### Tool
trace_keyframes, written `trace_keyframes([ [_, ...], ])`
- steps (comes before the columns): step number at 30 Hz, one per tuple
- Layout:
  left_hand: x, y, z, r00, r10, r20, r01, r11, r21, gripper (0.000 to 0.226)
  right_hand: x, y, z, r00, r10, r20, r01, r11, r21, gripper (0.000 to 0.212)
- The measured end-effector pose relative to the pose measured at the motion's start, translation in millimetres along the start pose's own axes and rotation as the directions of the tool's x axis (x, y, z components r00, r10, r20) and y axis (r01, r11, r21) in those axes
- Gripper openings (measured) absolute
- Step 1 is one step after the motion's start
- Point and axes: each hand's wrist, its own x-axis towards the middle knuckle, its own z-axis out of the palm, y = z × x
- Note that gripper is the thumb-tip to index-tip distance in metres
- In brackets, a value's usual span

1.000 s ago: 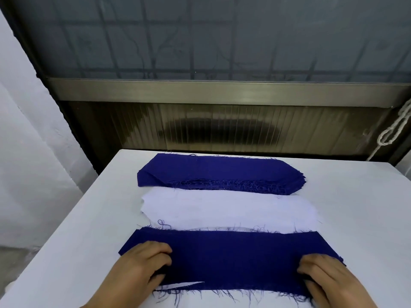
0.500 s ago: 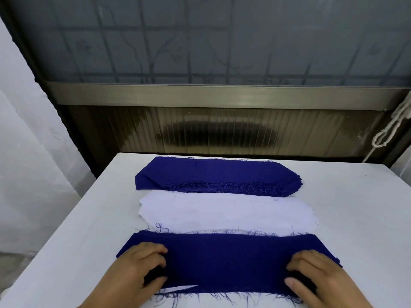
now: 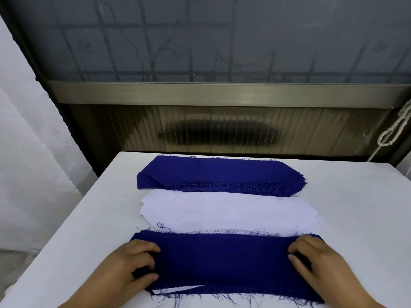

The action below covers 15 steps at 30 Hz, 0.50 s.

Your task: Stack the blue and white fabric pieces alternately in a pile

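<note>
A blue fabric piece (image 3: 222, 263) lies flat at the near edge of the white table (image 3: 355, 218), on top of the near pile. A sliver of a white piece (image 3: 178, 290) peeks out under its front edge. My left hand (image 3: 131, 265) pinches the blue piece's left end between curled fingers and thumb. At the right end, my right hand (image 3: 315, 265) pinches it the same way. A stack of white pieces (image 3: 229, 212) sits just behind, and a stack of blue pieces (image 3: 220, 174) lies farther back.
The table's left edge (image 3: 73, 218) drops to a white wall and the floor. A dark window frame and metal sill (image 3: 222, 94) stand close behind the table. A white cord (image 3: 393, 132) hangs at the far right. Bare tabletop lies on either side of the fabric.
Both hands stay on the ends of the near blue piece, with the fingers curled in slightly more. The stacks have not moved; the view has shifted a little.
</note>
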Motion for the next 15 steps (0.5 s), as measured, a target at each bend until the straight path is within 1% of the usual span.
trace_keyframes([
  [2,1.7,-2.8,-7.4,1.0,-0.025,0.009,0.025,0.999,0.028,0.037,1.2,6.4,-7.9,0.998,0.06,0.02,-0.059,0.997,-0.047,0.028],
  [5,14.5,-1.1,-9.5,0.999,-0.032,0.009,0.031,0.998,0.063,0.041,8.4,10.9,-16.2,0.985,0.146,0.097,-0.137,0.987,-0.086,0.019],
  [7,25.2,1.1,-4.5,0.999,-0.045,0.02,0.044,0.998,0.047,0.04,13.2,11.8,-17.3,0.975,0.176,0.138,-0.163,0.981,-0.103,0.017],
  [9,36.5,5.8,1.0,0.997,-0.057,0.045,0.055,0.997,0.048,0.037,18.6,8.5,-16.4,0.965,0.198,0.169,-0.181,0.977,-0.11,0.02],
  [10,42.5,8.6,4.1,0.997,-0.062,0.047,0.059,0.997,0.056,0.036,20.9,7.3,-14.2,0.968,0.196,0.158,-0.183,0.978,-0.095,0.022],
  [12,57.0,15.1,11.6,0.998,-0.063,0.023,0.061,0.996,0.069,0.03,26.0,4.5,-9.9,0.979,0.181,0.092,-0.178,0.983,-0.034,0.021],
  [14,75.2,23.8,21.9,0.999,-0.04,-0.035,0.043,0.997,0.069,0.015,36.7,4.0,-5.5,0.993,0.111,0.043,-0.111,0.994,-0.011,0.019],
  [15,85.3,27.3,28.6,0.998,-0.022,-0.057,0.026,0.997,0.079,0.01,43.6,5.3,-2.6,0.996,0.079,0.049,-0.079,0.997,-0.006,0.023],
])
